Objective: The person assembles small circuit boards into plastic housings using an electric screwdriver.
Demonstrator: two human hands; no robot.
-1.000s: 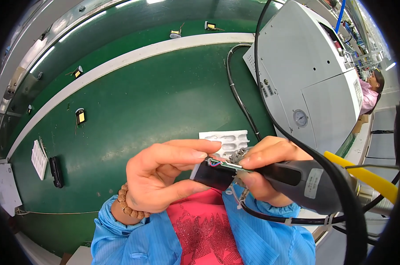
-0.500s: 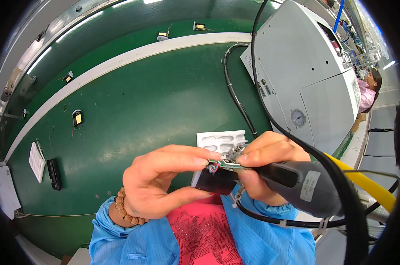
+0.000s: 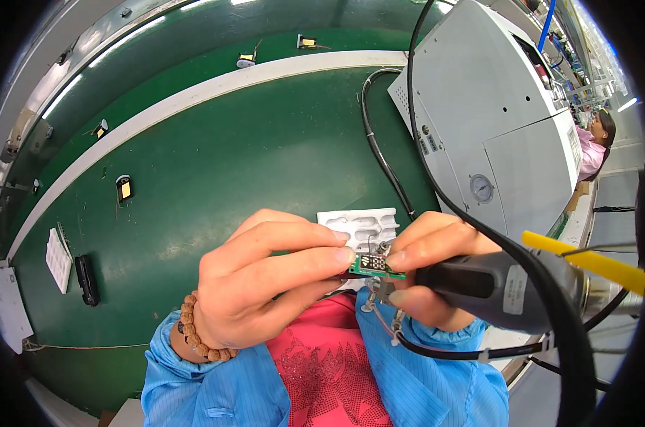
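One green circuit board point(image 3: 374, 264): up off the green worktop point(image 3: 251, 142), between left hand point(image 3: 273, 267) and right hand point(image 3: 436, 245), dark display-like face showing
Left hand: pinching the board's left end, thumb and fingers closed in, other fingers curled; bead bracelet point(image 3: 189, 324) at the wrist
Right hand: fingertips at the board's right end, thumb lower beside the metal fittings point(image 3: 386, 290); gripping or just steadying, can't tell from here
Grey-and-black tool body point(image 3: 472, 285): lying lengthwise right beside the right hand, pale label on it
White moulded tray point(image 3: 357, 220): on worktop just beyond the board, partly hidden
Yellow-and-black coil parts point(image 3: 124, 188): one on worktop at left, more past the pale curved ledge point(image 3: 187, 90)
Black case point(image 3: 87, 280): far left, next to a white slab point(image 3: 58, 262)
Pale grey machine point(image 3: 493, 121): to the right, round gauge point(image 3: 481, 188) on its side, black hose point(image 3: 383, 160) beside it
Co-worker point(image 3: 593, 160): pink top, beyond the machine
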